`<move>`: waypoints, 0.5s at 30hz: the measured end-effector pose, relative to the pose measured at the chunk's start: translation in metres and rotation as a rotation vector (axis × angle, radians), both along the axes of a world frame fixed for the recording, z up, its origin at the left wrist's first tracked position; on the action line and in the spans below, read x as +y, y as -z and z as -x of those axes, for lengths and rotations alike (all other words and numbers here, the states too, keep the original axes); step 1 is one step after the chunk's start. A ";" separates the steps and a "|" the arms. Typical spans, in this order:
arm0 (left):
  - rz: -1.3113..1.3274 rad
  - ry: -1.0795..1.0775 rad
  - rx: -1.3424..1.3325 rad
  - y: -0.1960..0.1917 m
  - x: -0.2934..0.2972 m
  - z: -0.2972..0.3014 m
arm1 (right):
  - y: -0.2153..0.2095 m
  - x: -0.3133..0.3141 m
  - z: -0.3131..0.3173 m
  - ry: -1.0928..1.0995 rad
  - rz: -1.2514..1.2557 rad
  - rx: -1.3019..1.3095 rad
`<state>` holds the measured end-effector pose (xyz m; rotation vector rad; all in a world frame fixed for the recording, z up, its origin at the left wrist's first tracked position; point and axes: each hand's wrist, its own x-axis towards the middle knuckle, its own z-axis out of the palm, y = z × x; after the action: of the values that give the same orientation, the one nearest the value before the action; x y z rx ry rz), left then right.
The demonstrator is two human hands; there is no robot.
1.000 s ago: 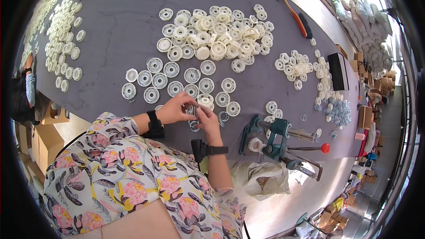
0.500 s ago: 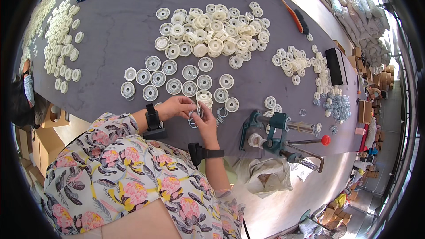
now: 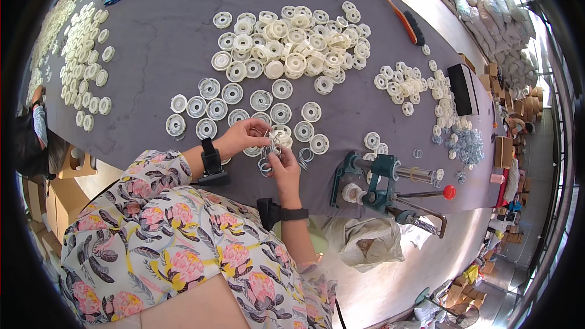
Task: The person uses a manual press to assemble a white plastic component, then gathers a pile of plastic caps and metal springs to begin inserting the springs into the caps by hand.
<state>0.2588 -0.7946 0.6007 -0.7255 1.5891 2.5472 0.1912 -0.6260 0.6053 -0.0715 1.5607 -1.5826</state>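
My left hand [image 3: 245, 136] and my right hand [image 3: 286, 169] meet just above the near part of the table. Between their fingertips are thin silver wire coil springs [image 3: 272, 146]; how many each hand grips is hard to make out. Both hands are closed in a pinch. More wire springs [image 3: 306, 156] lie beside my right hand. Right behind my fingers sits a small stack of white plastic wheels [image 3: 281, 133]. Around it lie several round white wheels [image 3: 281, 113] with rings of wire in some of them.
A large heap of white wheels [image 3: 297, 63] covers the table's middle. To the right stands a green hand press [image 3: 382, 167] with a red-knobbed lever. Beyond it are a pile of springs [image 3: 468, 148], a black box [image 3: 463, 90] and a brush [image 3: 402, 15]. Another person's arm [image 3: 38, 106] shows far left.
My left hand has shifted slightly up and right, its fingers now higher over the springs. My right hand has moved only a little, and the spring between them is more exposed.
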 end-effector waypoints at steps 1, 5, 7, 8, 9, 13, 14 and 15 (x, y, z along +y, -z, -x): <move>0.024 -0.019 -0.013 -0.004 0.002 0.000 | 0.001 0.001 0.001 -0.034 -0.028 0.060; -0.139 -0.303 -0.190 0.009 -0.002 -0.001 | 0.000 0.013 0.008 -0.375 -0.437 1.083; -0.192 -0.329 -0.182 0.009 -0.015 0.005 | 0.027 0.036 0.025 -0.260 -0.456 1.069; -0.238 -0.385 -0.175 0.007 -0.022 0.001 | 0.040 0.043 0.036 -0.167 -0.449 1.056; -0.249 -0.307 -0.101 0.015 -0.025 -0.004 | 0.046 0.048 0.046 -0.173 -0.444 1.058; -0.118 -0.180 -0.180 0.011 -0.011 -0.003 | 0.070 0.064 0.088 0.440 -0.189 0.179; -0.116 -0.177 -0.178 0.012 -0.007 -0.005 | 0.077 0.065 0.096 0.581 -0.160 0.128; -0.136 -0.165 -0.206 0.015 -0.003 -0.008 | 0.082 0.065 0.102 0.568 -0.183 0.121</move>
<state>0.2666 -0.7978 0.5859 -1.1038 1.3307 2.5575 0.0892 -0.5608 0.5234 0.4190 1.9251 -1.8752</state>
